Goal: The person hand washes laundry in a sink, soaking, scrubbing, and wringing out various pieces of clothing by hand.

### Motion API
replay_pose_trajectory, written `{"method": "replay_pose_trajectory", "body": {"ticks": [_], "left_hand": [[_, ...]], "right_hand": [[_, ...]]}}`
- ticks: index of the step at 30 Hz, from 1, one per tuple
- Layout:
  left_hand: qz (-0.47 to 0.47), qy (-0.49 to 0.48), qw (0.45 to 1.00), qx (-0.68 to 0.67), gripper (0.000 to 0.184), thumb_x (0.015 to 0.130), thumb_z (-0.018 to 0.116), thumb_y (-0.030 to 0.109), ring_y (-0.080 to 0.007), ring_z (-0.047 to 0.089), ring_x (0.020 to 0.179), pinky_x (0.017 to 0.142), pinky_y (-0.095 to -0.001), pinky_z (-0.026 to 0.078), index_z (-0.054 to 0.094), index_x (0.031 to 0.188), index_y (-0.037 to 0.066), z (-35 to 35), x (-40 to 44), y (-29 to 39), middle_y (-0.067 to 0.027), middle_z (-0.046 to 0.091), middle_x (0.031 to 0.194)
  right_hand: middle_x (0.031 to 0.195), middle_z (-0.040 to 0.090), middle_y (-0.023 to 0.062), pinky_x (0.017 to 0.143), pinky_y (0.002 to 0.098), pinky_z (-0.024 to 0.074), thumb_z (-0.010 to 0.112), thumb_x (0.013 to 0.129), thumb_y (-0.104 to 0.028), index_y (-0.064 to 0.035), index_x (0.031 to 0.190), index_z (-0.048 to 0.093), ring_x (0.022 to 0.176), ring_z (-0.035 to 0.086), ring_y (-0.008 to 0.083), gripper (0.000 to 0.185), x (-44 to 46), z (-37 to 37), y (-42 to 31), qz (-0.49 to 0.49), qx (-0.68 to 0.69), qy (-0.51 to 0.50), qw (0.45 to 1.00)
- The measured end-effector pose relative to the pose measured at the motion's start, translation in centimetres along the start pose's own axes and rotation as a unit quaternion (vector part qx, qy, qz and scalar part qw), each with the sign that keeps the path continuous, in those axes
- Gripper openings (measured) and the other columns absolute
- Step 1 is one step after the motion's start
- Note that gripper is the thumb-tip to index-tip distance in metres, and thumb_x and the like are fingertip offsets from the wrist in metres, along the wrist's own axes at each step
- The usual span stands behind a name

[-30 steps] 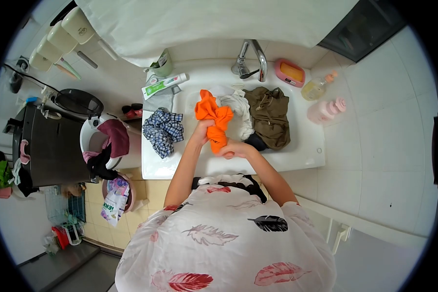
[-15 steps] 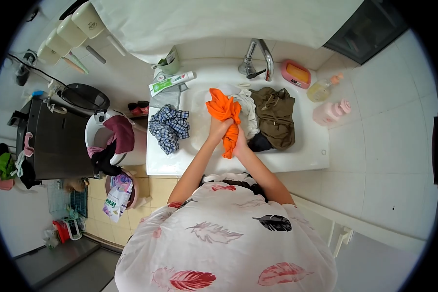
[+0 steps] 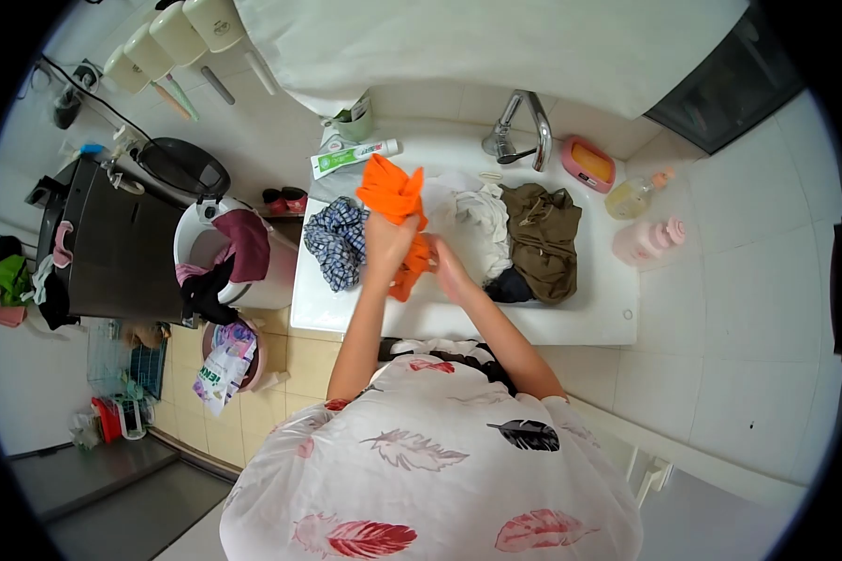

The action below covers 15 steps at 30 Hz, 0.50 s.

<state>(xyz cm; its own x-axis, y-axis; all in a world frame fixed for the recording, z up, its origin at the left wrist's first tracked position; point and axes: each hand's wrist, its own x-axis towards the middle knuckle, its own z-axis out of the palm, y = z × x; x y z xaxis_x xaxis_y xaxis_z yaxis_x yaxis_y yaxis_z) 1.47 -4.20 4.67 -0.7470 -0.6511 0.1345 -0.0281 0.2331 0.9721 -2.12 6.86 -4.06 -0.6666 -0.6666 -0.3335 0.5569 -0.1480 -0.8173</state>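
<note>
My left hand (image 3: pixel 389 245) is closed around the middle of a bunched orange cloth (image 3: pixel 390 190), held up over the left side of the white sink (image 3: pixel 323 316). One end of the cloth sticks up above the fist and the other hangs below it. My right hand (image 3: pixel 451 269) is beside the cloth's lower right edge, its fingers loosely stretched and partly hidden. Left of the cloth, a blue checked garment (image 3: pixel 335 245) lies crumpled on the sink's ledge. White wet cloth (image 3: pixel 482 222) and an olive-brown garment (image 3: pixel 543 241) lie in the basin, with a dark piece (image 3: pixel 509 287) below them.
A chrome faucet (image 3: pixel 516 136) rises at the back. Toothpaste (image 3: pixel 355 159) lies at the back left; a pink soap dish (image 3: pixel 587 165), a yellowish pump bottle (image 3: pixel 631 196) and a pink bottle (image 3: pixel 647 241) stand right. A white bucket (image 3: pixel 276 271) with clothes over its rim stands left.
Both hands have moved left with the orange cloth, toward the checked garment. The cloth looks less tightly twisted, and my right hand has loosened from it. The view has shifted slightly.
</note>
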Motion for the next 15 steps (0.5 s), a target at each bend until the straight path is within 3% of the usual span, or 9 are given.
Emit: {"method": "replay_pose_trajectory", "body": {"ticks": [4, 6, 9, 10, 12, 13, 15], "left_hand": [[-0.041, 0.024, 0.997, 0.058, 0.028, 0.063, 0.058, 0.01, -0.0239, 0.057, 0.073, 0.066, -0.0296, 0.043, 0.052, 0.089, -0.001, -6.4, -0.2, 2.5, -0.0132, 0.059, 0.08], [-0.041, 0.067, 0.994, 0.077, 0.029, 0.063, 0.06, 0.012, -0.0203, 0.057, 0.077, 0.069, -0.0289, 0.043, 0.053, 0.088, -0.001, -9.3, -0.9, 3.2, -0.0121, 0.06, 0.082], [-0.065, 0.164, 0.97, 0.167, 0.043, 0.064, 0.061, 0.017, -0.0308, 0.056, 0.084, 0.074, -0.0348, 0.042, 0.046, 0.099, -0.003, -12.6, -1.6, 1.9, -0.0176, 0.058, 0.089], [-0.07, 0.174, 0.968, 0.167, 0.043, 0.064, 0.061, 0.017, -0.0308, 0.056, 0.084, 0.074, -0.0348, 0.042, 0.046, 0.099, -0.003, -13.0, -1.6, 1.4, -0.0176, 0.058, 0.089], [-0.211, 0.225, 0.91, 0.278, 0.052, 0.066, 0.06, 0.02, -0.0362, 0.053, 0.088, 0.076, -0.0374, 0.041, 0.038, 0.104, -0.008, -13.5, -1.5, -0.4, -0.0225, 0.056, 0.092], [-0.215, 0.231, 0.908, 0.277, 0.052, 0.066, 0.06, 0.02, -0.0362, 0.053, 0.088, 0.076, -0.0374, 0.041, 0.038, 0.104, -0.008, -13.7, -1.7, -2.9, -0.0225, 0.056, 0.092], [-0.072, 0.231, 0.951, 0.195, 0.054, 0.069, 0.059, 0.022, -0.0365, 0.052, 0.091, 0.079, -0.0373, 0.04, 0.034, 0.104, -0.011, -13.5, -2.3, -9.9, -0.0257, 0.053, 0.096]], "right_hand": [[0.087, 0.052, 0.0061, 0.069, 0.0267, 0.0412, 0.043, 0.083, -0.029, -0.0072, 0.101, 0.045, 0.076, 0.052, 0.0141, 0.028, 0.6, -0.7, 0.1, 0.056, -0.001, -0.077, 0.995], [0.086, 0.052, 0.0068, 0.067, 0.0263, 0.0416, 0.045, 0.082, -0.026, -0.0069, 0.1, 0.045, 0.072, 0.052, 0.0138, 0.026, 0.7, -1.0, 0.6, 0.064, -0.005, -0.048, 0.997], [0.084, 0.052, 0.0075, 0.064, 0.0256, 0.0421, 0.048, 0.08, -0.019, -0.0063, 0.099, 0.045, 0.066, 0.051, 0.0127, 0.024, 0.8, -1.7, 1.4, 0.082, -0.019, -0.013, 0.996], [0.083, 0.052, 0.0076, 0.062, 0.0253, 0.0423, 0.048, 0.079, -0.017, -0.0059, 0.099, 0.045, 0.064, 0.051, 0.0119, 0.023, 1.0, -1.9, 1.6, 0.087, -0.027, -0.005, 0.996], [0.081, 0.052, 0.0071, 0.06, 0.0246, 0.0421, 0.048, 0.078, -0.015, -0.0057, 0.098, 0.045, 0.062, 0.05, 0.0115, 0.022, 1.4, -1.8, 2.0, 0.097, -0.034, -0.018, 0.994], [0.079, 0.053, 0.0066, 0.058, 0.024, 0.0418, 0.048, 0.078, -0.013, -0.0055, 0.098, 0.045, 0.06, 0.05, 0.0112, 0.022, 1.7, -1.7, 2.2, 0.1, -0.036, -0.023, 0.994], [0.077, 0.053, 0.006, 0.057, 0.0233, 0.0414, 0.048, 0.078, -0.013, -0.0053, 0.096, 0.046, 0.059, 0.049, 0.0108, 0.02, 1.8, -1.1, 2.5, 0.108, -0.059, -0.028, 0.992]]}}
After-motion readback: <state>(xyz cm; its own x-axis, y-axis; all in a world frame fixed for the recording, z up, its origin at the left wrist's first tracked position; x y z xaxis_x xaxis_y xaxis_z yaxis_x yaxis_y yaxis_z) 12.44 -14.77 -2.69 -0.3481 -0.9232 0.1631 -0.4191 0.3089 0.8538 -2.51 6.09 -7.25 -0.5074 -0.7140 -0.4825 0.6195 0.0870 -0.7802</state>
